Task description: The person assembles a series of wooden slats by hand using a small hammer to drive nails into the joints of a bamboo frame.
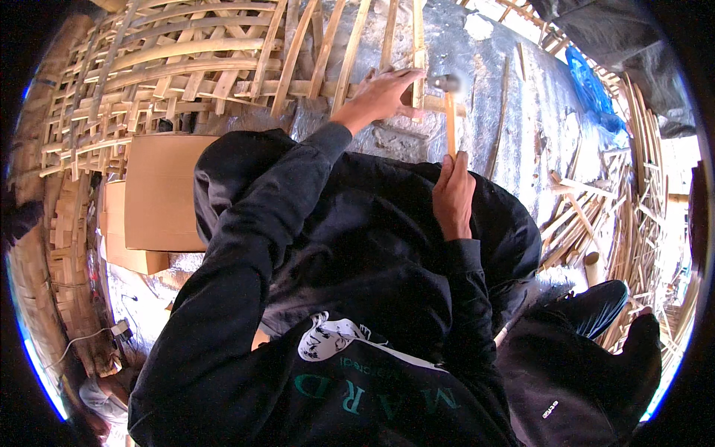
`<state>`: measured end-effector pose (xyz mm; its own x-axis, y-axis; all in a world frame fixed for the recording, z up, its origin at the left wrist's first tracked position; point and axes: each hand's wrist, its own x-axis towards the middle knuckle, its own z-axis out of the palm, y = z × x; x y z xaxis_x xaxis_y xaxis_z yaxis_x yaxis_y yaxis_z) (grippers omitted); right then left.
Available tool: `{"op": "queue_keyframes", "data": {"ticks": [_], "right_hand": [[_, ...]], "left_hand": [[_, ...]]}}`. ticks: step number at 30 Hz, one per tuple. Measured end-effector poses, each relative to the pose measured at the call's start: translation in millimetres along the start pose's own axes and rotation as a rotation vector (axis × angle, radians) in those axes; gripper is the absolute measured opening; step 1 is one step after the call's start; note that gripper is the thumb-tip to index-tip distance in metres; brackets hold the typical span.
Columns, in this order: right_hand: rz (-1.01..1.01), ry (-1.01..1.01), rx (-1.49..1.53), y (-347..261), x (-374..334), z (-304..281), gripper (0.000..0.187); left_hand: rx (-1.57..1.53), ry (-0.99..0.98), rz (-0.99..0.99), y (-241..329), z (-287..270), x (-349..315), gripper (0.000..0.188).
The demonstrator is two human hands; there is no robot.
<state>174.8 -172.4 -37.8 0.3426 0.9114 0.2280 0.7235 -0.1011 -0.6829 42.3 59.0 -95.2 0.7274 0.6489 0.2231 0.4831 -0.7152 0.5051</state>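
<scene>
A hammer [450, 123] with a pale wooden handle is in my right hand [454, 195], whose fingers wrap the lower end of the handle. Its metal head, slightly blurred, is just right of an upright bamboo strip [418, 37]. My left hand [382, 94] holds that strip where it crosses a horizontal bamboo strip [449, 103], with fingers above the crossing and thumb below. Both strips belong to the open right end of a woven bamboo lattice [201, 52], where several slats stand spaced apart.
Cardboard boxes [165, 190] stand at my left. A grey sheet [536, 127] covers the ground ahead. Loose bamboo strips [585, 216] are piled at the right, below a blue plastic bag [592, 89]. Another person in dark clothing [588, 365] is at the lower right.
</scene>
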Motion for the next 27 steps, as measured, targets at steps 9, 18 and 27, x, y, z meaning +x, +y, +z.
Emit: {"op": "queue_keyframes", "data": {"ticks": [9, 18, 27], "right_hand": [[-0.033, 0.024, -0.014, 8, 0, 3, 0.019], [-0.007, 0.027, -0.009, 3, -2, -1, 0.019], [0.058, -0.072, -0.067, 8, 3, 3, 0.018]], "left_hand": [[0.030, -0.067, -0.053, 8, -4, 2, 0.103], [0.015, -0.008, 0.005, 4, 2, 2, 0.104], [-0.071, -0.024, 0.015, 6, -5, 2, 0.104]]}}
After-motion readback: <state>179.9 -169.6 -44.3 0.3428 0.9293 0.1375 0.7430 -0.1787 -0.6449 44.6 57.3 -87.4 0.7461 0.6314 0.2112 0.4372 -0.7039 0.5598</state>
